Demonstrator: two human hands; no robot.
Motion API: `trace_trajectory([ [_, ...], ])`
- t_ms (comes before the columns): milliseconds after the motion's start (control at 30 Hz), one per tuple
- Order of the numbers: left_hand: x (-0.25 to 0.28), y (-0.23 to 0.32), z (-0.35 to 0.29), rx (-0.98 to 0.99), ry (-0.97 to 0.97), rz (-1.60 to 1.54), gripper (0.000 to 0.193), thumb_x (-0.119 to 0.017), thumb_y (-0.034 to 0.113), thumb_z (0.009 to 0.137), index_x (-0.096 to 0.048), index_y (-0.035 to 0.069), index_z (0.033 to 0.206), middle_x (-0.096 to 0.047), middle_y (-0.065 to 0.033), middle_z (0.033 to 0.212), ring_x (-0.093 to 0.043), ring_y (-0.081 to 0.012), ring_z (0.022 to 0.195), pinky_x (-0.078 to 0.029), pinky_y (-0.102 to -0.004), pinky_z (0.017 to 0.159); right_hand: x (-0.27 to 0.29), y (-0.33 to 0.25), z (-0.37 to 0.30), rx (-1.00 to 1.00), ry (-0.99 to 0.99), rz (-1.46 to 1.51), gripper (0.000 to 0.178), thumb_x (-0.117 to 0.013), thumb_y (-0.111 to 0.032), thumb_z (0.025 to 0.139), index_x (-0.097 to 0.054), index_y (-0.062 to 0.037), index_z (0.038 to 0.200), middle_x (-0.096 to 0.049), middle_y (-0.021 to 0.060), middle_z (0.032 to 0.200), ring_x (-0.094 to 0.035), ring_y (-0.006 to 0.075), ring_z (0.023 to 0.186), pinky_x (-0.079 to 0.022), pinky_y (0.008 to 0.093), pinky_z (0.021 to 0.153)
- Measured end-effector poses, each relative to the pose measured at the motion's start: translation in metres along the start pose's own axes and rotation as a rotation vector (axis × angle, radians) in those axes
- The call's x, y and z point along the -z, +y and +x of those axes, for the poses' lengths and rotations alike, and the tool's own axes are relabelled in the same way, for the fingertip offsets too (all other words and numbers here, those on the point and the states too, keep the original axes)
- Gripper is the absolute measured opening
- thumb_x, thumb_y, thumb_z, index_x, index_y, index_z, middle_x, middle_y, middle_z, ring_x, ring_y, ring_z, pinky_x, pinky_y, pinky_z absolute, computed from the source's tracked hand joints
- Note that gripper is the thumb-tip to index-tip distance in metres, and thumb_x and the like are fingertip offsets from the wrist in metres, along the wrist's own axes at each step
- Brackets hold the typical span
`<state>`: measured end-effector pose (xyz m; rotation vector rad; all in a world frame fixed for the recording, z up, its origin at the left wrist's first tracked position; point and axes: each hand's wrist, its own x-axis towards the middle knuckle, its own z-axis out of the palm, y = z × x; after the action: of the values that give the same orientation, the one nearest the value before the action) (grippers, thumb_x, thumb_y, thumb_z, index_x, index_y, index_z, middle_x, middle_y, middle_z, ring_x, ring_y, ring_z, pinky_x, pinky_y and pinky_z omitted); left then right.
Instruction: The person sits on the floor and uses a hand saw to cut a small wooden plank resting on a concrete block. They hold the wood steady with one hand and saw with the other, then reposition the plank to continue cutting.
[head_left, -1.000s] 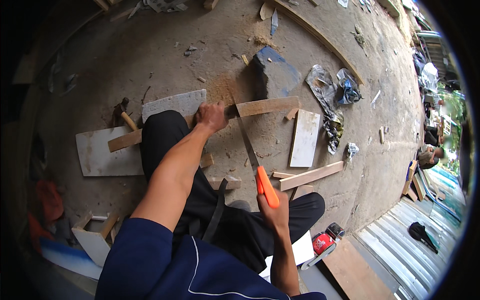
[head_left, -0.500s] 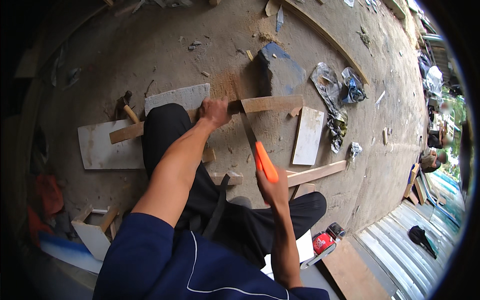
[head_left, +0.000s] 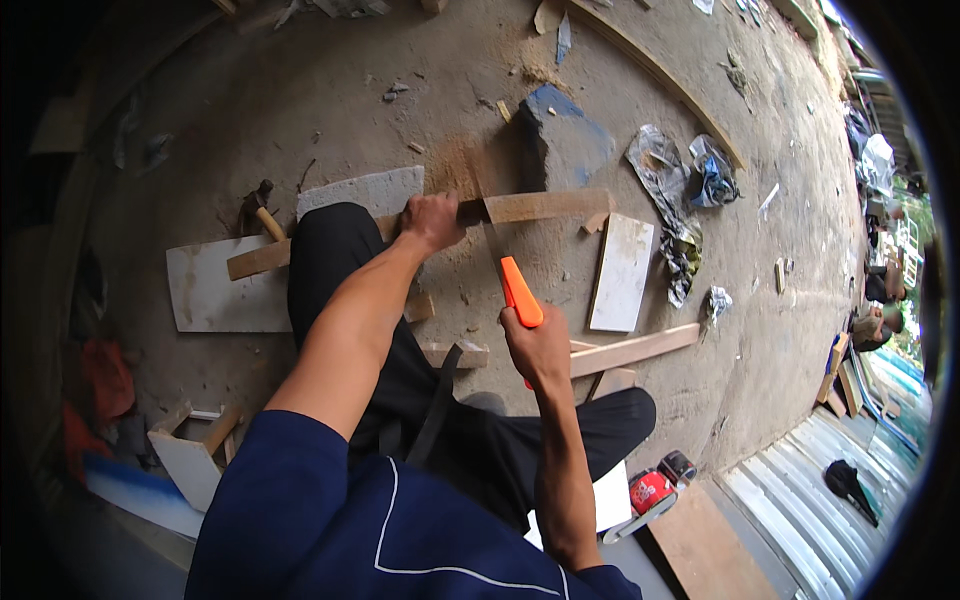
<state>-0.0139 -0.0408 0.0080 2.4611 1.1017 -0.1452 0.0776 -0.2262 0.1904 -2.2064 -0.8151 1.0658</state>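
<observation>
A wooden board (head_left: 548,206) runs crosswise in front of me, its middle hidden behind my bent left knee. My left hand (head_left: 432,222) is closed around it, just left of the cut. In my right hand (head_left: 538,343) is a handsaw (head_left: 521,296) with an orange handle, its thin blade lying across the board right beside my left hand. The blade's far part is blurred. Beyond the board's right half stands a grey block with blue paint (head_left: 572,142). Reddish sawdust (head_left: 460,165) is spread on the floor past the cut.
At left, a hammer (head_left: 266,214) lies by a white panel (head_left: 225,300). Another white panel (head_left: 622,272) and a wood strip (head_left: 640,350) lie at right, near crumpled plastic (head_left: 665,185). A red power tool (head_left: 652,490) sits lower right. People (head_left: 875,325) are at the far right.
My right hand has pushed the saw forward, away from me, so the orange handle is closer to the board. My left hand keeps its hold on the board.
</observation>
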Motion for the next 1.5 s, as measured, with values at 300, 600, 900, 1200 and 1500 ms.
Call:
trace_trajectory([
  [300,-0.005,-0.004,0.000,-0.010,0.091,-0.046,0.028,-0.068,0.016,0.064,-0.057,0.004,0.087,-0.066,-0.0192,0.086,-0.066,-0.0336,0.082,-0.050,-0.0470,0.070,0.031,-0.004,-0.084,0.006,-0.042,0.043,0.022,-0.063,-0.016,0.076,-0.057,0.0052,0.074,-0.056,0.0245,0.064,-0.057,0.0418,0.062,-0.045,0.0430,0.058],
  [600,-0.002,-0.010,0.008,-0.014,0.079,-0.047,0.032,-0.070,0.023,0.069,-0.058,0.003,0.090,-0.066,-0.0178,0.086,-0.066,-0.0331,0.083,-0.051,-0.0457,0.071,0.002,-0.004,-0.035,0.032,-0.008,-0.038,0.027,-0.061,-0.021,0.078,-0.056,0.0053,0.072,-0.054,0.0248,0.062,-0.055,0.0422,0.058,-0.043,0.0437,0.056],
  [900,-0.002,0.000,0.002,0.001,0.056,-0.070,0.033,-0.069,0.021,0.068,-0.058,0.003,0.093,-0.066,-0.0183,0.086,-0.066,-0.0330,0.084,-0.051,-0.0450,0.072,-0.008,-0.005,0.011,-0.073,-0.009,0.120,0.028,-0.060,-0.019,0.078,-0.054,0.0079,0.071,-0.050,0.0230,0.054,-0.052,0.0344,0.048,-0.040,0.0403,0.050],
  [1200,-0.008,-0.006,0.002,0.018,0.024,-0.028,0.039,-0.072,0.023,0.065,-0.057,0.004,0.097,-0.066,-0.0177,0.088,-0.066,-0.0328,0.084,-0.051,-0.0461,0.073,0.026,-0.013,-0.075,-0.091,-0.032,0.076,0.024,-0.060,-0.016,0.077,-0.054,0.0063,0.070,-0.052,0.0232,0.059,-0.054,0.0361,0.054,-0.042,0.0404,0.055],
  [1500,-0.009,-0.014,0.007,-0.037,0.119,-0.038,0.029,-0.069,0.019,0.067,-0.058,0.002,0.088,-0.066,-0.0182,0.085,-0.067,-0.0336,0.081,-0.051,-0.0460,0.067,-0.006,-0.004,-0.030,-0.003,0.014,0.022,0.026,-0.060,-0.019,0.077,-0.055,0.0057,0.070,-0.054,0.0234,0.060,-0.055,0.0378,0.056,-0.041,0.0429,0.055],
])
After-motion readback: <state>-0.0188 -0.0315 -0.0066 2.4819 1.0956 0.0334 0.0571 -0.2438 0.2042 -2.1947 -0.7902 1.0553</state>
